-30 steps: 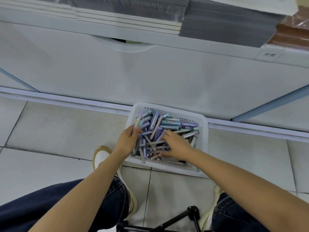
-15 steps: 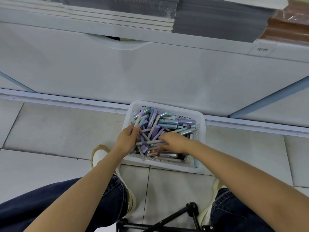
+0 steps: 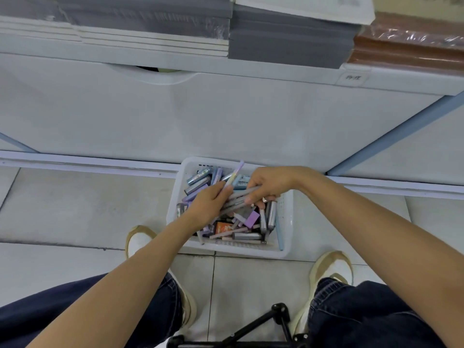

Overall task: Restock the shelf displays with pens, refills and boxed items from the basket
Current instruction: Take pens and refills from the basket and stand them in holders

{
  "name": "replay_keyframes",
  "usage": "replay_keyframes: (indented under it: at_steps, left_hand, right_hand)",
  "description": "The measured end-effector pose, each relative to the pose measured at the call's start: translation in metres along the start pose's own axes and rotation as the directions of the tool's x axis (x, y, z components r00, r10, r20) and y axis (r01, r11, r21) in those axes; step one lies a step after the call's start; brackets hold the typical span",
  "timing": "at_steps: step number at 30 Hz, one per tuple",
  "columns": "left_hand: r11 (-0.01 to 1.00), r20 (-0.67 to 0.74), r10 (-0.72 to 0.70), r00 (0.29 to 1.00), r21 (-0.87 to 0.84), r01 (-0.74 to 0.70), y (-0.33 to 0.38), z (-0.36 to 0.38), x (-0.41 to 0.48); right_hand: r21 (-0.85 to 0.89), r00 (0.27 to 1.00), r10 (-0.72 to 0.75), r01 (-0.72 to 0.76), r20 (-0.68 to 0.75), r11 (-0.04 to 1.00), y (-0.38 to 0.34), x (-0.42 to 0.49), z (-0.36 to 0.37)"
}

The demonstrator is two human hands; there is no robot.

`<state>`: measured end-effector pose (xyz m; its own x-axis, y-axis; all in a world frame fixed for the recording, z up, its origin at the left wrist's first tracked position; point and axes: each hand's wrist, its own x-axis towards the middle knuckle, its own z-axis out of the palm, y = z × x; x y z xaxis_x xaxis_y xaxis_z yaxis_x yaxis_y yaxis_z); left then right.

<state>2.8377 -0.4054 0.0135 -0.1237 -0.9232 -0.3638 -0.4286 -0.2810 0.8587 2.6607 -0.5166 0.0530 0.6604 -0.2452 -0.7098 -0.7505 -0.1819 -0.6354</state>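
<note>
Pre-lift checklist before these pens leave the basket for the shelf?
1. Right hand grip on grey pens: ok, fingers curled round them.
2. Left hand grip on the same bundle: ok.
3. Pastel pen secure: cannot tell, it sticks up past the left hand's fingers.
4. Bundle free of the pile in the basket: cannot tell.
5. Footing: not ok, tripod legs lie between the shoes.

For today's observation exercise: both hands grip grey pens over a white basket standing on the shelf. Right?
Not quite: the head view shows the white basket standing on the tiled floor, at the foot of the shelf. The left hand and right hand do grip grey pens over it.
</note>
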Motion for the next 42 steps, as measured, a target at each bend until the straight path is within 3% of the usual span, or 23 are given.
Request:
replay_keyframes:
  at_steps: [3,9,13,16,19,22,26,29,35,37,39,42]
  left_hand:
    - [0.984,0.052,-0.017,0.998,-0.174,0.026,0.005,0.005,-0.004]
    - [0.971,0.27,0.043,0.962,-0.236,0.022,0.008,0.008,-0.01]
    - [0.977,0.249,0.044,0.968,-0.211,0.01,0.017,-0.004,-0.009]
    - [0.981,0.225,0.047,0.973,-0.194,-0.003,0.026,-0.018,-0.009]
    - [0.972,0.133,0.013,0.991,-0.232,0.018,0.038,-0.037,-0.012]
    - [0.92,-0.054,-0.021,0.998,-0.392,-0.002,0.055,-0.051,-0.022]
    - [0.84,-0.292,0.035,0.956,-0.51,-0.187,0.099,-0.051,-0.036]
    - [0.787,-0.404,0.095,0.91,-0.529,-0.317,0.143,-0.048,-0.046]
    - [0.69,-0.501,0.261,0.825,-0.501,-0.522,0.22,-0.066,-0.07]
    - [0.692,-0.502,0.314,0.806,-0.461,-0.556,0.243,-0.081,-0.079]
    - [0.714,-0.48,0.358,0.801,-0.412,-0.566,0.268,-0.094,-0.087]
    - [0.742,-0.419,0.454,0.786,-0.312,-0.594,0.308,-0.105,-0.099]
  right_hand:
    - [0.081,1.0,-0.004,0.003,0.002,0.997,0.002,-0.007,-0.003]
    - [0.115,0.998,0.063,-0.061,-0.007,0.991,0.003,-0.01,-0.002]
    - [0.305,0.992,0.034,0.005,-0.124,0.952,0.007,-0.02,-0.01]
    - [0.29,0.968,-0.014,0.088,-0.249,0.953,0.002,-0.034,-0.022]
    - [0.257,0.936,-0.038,0.135,-0.351,0.957,-0.005,-0.058,-0.045]
    - [0.32,0.929,-0.09,0.212,-0.358,0.923,-0.02,-0.089,-0.058]
    - [0.343,0.932,-0.212,0.309,-0.293,0.887,-0.051,-0.117,-0.052]
    - [0.294,0.896,-0.29,0.393,-0.336,0.871,-0.085,-0.134,-0.046]
    - [0.096,0.726,-0.354,0.498,-0.589,0.862,-0.151,-0.181,-0.042]
    - [0.01,0.592,-0.377,0.546,-0.712,0.838,-0.17,-0.205,-0.047]
    - [-0.013,0.412,-0.371,0.654,-0.832,0.757,-0.188,-0.229,-0.053]
    - [-0.141,0.194,-0.419,0.751,-0.887,0.646,-0.213,-0.26,-0.063]
